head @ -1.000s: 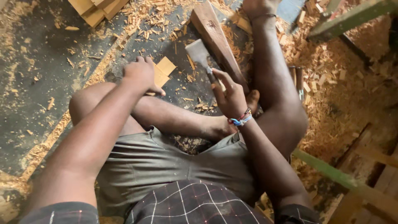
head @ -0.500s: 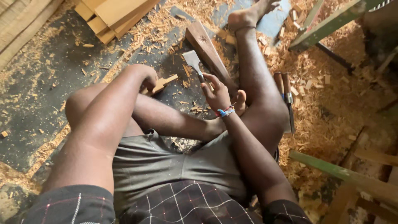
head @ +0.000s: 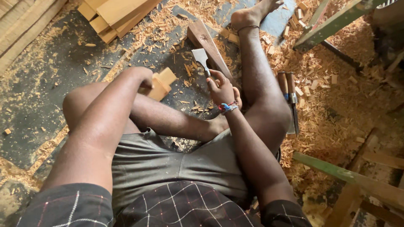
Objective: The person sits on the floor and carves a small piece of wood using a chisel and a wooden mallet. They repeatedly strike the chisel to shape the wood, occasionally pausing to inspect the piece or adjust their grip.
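Note:
I sit on the floor with one leg folded and one stretched out. My left hand (head: 136, 77) grips a small light wooden block (head: 162, 83) just above the floor in front of my folded knee. My right hand (head: 221, 88) is closed around the handle of a small hatchet (head: 201, 58), whose grey metal blade points away from me. Just behind the blade lies a dark brown wooden plank (head: 208, 44), angled along my outstretched leg.
Wood shavings cover the dark floor mat (head: 50, 92). Cut light boards (head: 115, 14) are stacked at top left. Two chisels with wooden handles (head: 288, 90) lie right of my outstretched leg. Green-painted wooden frames stand at the upper right (head: 336, 21) and lower right (head: 349, 176).
My left hand has picked the wooden block up off the floor and drawn it toward my knee. My right hand with the hatchet has stayed near the plank. The camera has tilted.

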